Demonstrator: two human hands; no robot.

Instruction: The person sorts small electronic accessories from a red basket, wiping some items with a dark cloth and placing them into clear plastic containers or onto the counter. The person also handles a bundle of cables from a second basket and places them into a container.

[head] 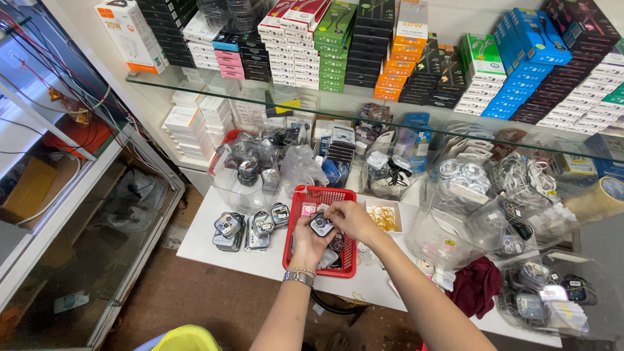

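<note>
1. The left hand (311, 242) is cupping a small clear square case with a dark lens-ring insert (321, 224) from below, fingers wrapped around its lower edge; a metal-link bracelet (298, 277) is sitting on that wrist.
2. The right hand (348, 218) is pinching the same case at its upper right corner with the fingertips, so both hands are gripping one item.
3. The case is hanging just above the red perforated plastic basket (313, 195), over its middle; the basket is resting on the white tabletop (195, 240).
4. Just left of the basket, stacks of similar small clear cases (250, 229) are lying in about four piles; the exact count per pile is too hard to make out.
5. Just right of the basket, one small white open box of yellow rubber bands (384, 216) is sitting.
6. Behind the basket, clear plastic bags of small goods (260, 162) are crowding the table's rear edge.
7. A dark red cloth (476, 286) is lying near the right forearm.
8. A glass shelf (364, 107) overhead is carrying rows of stacked coloured boxes, too many to count.
9. The basket's contents under the hands are mostly hidden.
10. A roll of tan tape (601, 198) is being cut off at the right frame edge.
</note>
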